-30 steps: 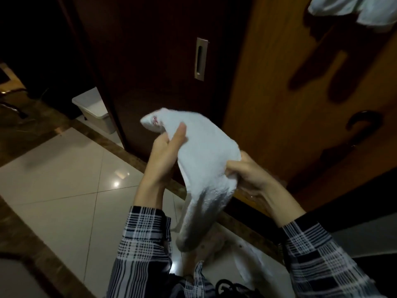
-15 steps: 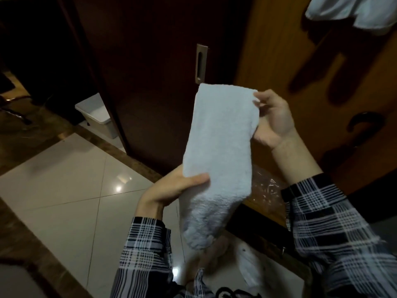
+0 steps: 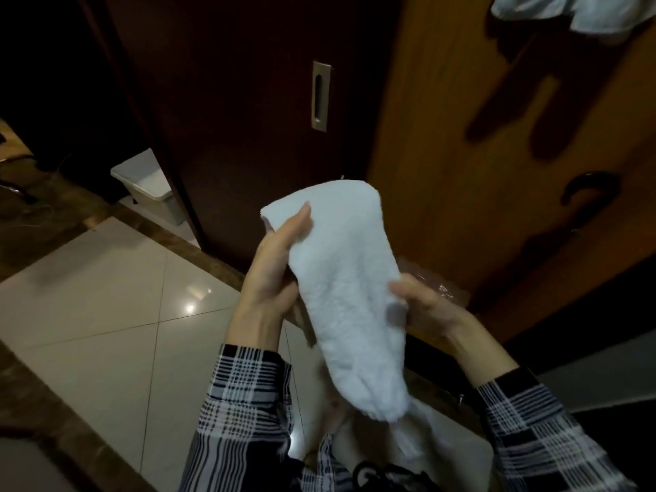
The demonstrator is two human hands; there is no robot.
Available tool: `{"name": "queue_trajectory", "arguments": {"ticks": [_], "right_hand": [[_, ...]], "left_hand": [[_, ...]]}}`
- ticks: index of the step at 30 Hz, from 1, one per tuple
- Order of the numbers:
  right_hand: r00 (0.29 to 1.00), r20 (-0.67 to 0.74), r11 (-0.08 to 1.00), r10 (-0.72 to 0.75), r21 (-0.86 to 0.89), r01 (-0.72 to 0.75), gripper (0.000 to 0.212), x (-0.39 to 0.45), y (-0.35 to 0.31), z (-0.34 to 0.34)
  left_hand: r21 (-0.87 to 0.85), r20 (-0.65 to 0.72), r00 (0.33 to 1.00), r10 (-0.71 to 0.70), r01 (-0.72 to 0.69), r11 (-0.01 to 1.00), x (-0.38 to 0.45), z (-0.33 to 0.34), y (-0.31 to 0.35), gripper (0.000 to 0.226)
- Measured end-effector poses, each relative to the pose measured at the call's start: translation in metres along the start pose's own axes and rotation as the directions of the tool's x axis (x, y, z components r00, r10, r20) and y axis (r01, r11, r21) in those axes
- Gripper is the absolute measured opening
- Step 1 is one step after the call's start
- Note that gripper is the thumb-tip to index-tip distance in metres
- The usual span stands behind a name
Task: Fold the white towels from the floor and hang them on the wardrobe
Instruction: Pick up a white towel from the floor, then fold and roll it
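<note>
Towel [image 3: 349, 289] hangs as a narrow folded strip in front of the wardrobe [image 3: 461, 143], held between both hands. Half a second ago the right hand [image 3: 431, 307] pinched the towel's top corner up beside the metal door handle [image 3: 320, 95]; now it has dropped well below that handle and grips the strip's right edge at mid-height, thumb on the front. The left hand [image 3: 275, 275], which earlier clasped the middle of the strip, now reaches higher, its thumb pressed on the top left corner and its fingers behind the cloth. The towel's top edge sits lower beneath the handle than before. Another white towel [image 3: 582, 10] hangs at the wardrobe's upper right.
</note>
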State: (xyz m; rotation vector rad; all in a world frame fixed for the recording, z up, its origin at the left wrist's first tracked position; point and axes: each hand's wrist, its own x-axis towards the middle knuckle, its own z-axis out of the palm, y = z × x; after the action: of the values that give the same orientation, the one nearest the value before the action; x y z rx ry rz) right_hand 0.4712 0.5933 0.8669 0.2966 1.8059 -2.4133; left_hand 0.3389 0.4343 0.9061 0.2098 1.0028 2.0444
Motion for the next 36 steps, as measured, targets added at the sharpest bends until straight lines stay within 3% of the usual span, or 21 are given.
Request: {"name": "queue_trajectory", "arguments": {"ticks": [2,4,7,10,12,14,15,17,18,20,21,23,24,26,27,29,32,34,36], "right_hand": [[0.996,-0.085,0.964,0.036,-0.259,-0.057,0.055,-0.002,0.003,-0.002],[0.987,-0.154,0.937,0.053,-0.335,-0.102,0.052,-0.002,0.004,-0.003],[0.983,-0.171,0.985,0.061,-0.152,-0.087,0.048,-0.001,-0.007,0.003],[0.952,-0.305,0.995,-0.001,0.096,0.032,0.007,0.004,-0.031,0.015],[0.933,-0.36,0.965,-0.012,0.239,0.105,0.014,0.011,-0.048,0.022],[0.945,-0.327,0.924,0.007,0.364,0.119,0.006,0.021,-0.066,0.03],[0.95,-0.31,0.92,0.034,0.381,0.091,0.011,0.027,-0.071,0.031],[0.947,-0.301,0.915,0.11,0.404,0.022,0.015,0.04,-0.078,0.031],[0.932,-0.331,0.913,0.15,0.407,-0.002,0.014,0.046,-0.078,0.029],[0.894,-0.388,0.91,0.225,0.412,-0.05,0.007,0.054,-0.074,0.026],[0.889,-0.382,0.904,0.255,0.421,-0.078,0.006,0.055,-0.073,0.026],[0.891,-0.36,0.903,0.278,0.414,-0.114,0.004,0.053,-0.069,0.029],[0.89,-0.361,0.915,0.278,0.382,-0.131,0.003,0.052,-0.068,0.031],[0.875,-0.401,0.921,0.272,0.371,-0.116,0.034,0.047,-0.066,0.032],[0.878,-0.395,0.911,0.271,0.4,-0.102,0.04,0.044,-0.065,0.031],[0.87,-0.397,0.909,0.291,0.398,-0.122,0.032,0.037,-0.063,0.033],[0.825,-0.476,0.907,0.303,0.411,-0.096,0.034,0.03,-0.049,0.03],[0.806,-0.489,0.882,0.333,0.465,-0.082,0.046,0.023,-0.041,0.033],[0.81,-0.432,0.823,0.396,0.558,-0.105,0.054,0.017,-0.036,0.037]], "left_hand": [[-0.078,-0.076,0.997,-0.005,-0.001,0.997,0.009,-0.011,-0.004,0.095],[-0.133,-0.181,0.984,-0.001,-0.024,0.991,0.015,-0.022,-0.007,0.098],[-0.201,-0.224,0.973,-0.047,0.001,0.98,0.019,-0.035,-0.011,0.072],[-0.213,-0.166,0.976,-0.144,0.107,0.971,0.014,-0.033,-0.014,0.036],[-0.102,-0.154,0.973,-0.169,0.155,0.983,0.012,-0.027,-0.016,0.037],[0.179,-0.208,0.973,-0.099,0.137,0.974,0.01,-0.022,-0.016,0.035],[0.417,-0.247,0.969,0.031,0.077,0.905,0.009,-0.023,-0.017,0.029],[0.802,-0.188,0.896,0.401,-0.096,0.59,0.004,-0.025,-0.016,0.01],[0.867,-0.105,0.859,0.501,-0.168,0.469,0.002,-0.024,-0.015,0.017],[0.874,0.045,0.839,0.542,-0.296,0.386,0.001,-0.027,-0.015,0.085],[0.864,0.118,0.838,0.533,-0.352,0.361,0.001,-0.028,-0.014,0.106],[0.817,0.265,0.821,0.507,-0.47,0.333,-0.001,-0.02,-0.009,0.115],[0.787,0.317,0.789,0.526,-0.529,0.319,0.0,-0.017,-0.008,0.108],[0.748,0.4,0.721,0.566,-0.614,0.253,0.003,-0.014,-0.007,0.085],[0.736,0.447,0.691,0.569,-0.645,0.205,0.005,-0.013,-0.007,0.07],[0.7,0.537,0.639,0.551,-0.702,0.131,0.009,-0.015,-0.011,0.048],[0.703,0.466,0.67,0.578,-0.677,0.219,0.011,-0.005,-0.017,0.028],[0.746,0.42,0.633,0.65,-0.649,0.15,0.011,0.002,-0.021,0.049],[0.738,0.441,0.676,0.591,-0.647,0.19,0.013,-0.001,-0.028,0.021]]}}
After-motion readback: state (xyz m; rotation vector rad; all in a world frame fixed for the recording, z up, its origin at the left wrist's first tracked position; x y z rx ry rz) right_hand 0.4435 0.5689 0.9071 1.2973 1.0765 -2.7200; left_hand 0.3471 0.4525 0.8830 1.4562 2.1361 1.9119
